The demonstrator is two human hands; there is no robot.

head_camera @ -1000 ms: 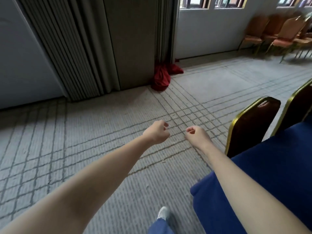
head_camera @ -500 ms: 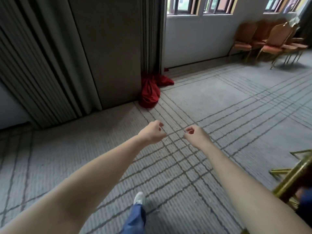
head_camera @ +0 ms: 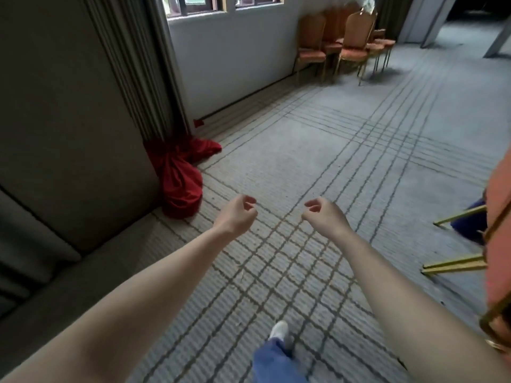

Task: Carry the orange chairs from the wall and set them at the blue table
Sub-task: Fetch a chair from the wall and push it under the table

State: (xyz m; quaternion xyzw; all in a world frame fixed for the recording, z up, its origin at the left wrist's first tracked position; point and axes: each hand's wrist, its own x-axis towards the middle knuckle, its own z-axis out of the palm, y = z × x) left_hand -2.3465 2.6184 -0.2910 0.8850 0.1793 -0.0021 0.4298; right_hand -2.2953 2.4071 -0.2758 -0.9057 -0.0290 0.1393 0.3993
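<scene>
Since the earlier frame the view has swung to the right: the red cloth bundle (head_camera: 182, 175) now lies left of both hands rather than straight ahead, the orange chairs (head_camera: 345, 45) along the far wall have come more to the centre top, and the blue desk, which filled the lower right a second ago, has left the view except perhaps for a dark blue scrap at the right edge, too small to tell.

Both arms reach forward over the grey carpet (head_camera: 318, 150) with its crossing dark lines. The left hand (head_camera: 236, 215) and the right hand (head_camera: 323, 214) float near each other at mid-frame, apart, each grip loosely curled with the thumb close to the fingertips and nothing held in either.

The orange chairs stand grouped against the white wall below the windows (head_camera: 229, 2), well apart from the hands, on gold-coloured legs. At the right edge a nearer orange chair (head_camera: 497, 230) with a gold frame cuts into view, blurred, its gold legs (head_camera: 453, 265) pointing left above the carpet.

A grey partition (head_camera: 69, 120) with pleated curtain fills the left side, with the red cloth bundle at its foot. One blue trouser leg (head_camera: 273, 363) and a white shoe (head_camera: 279, 330) show at the bottom.
</scene>
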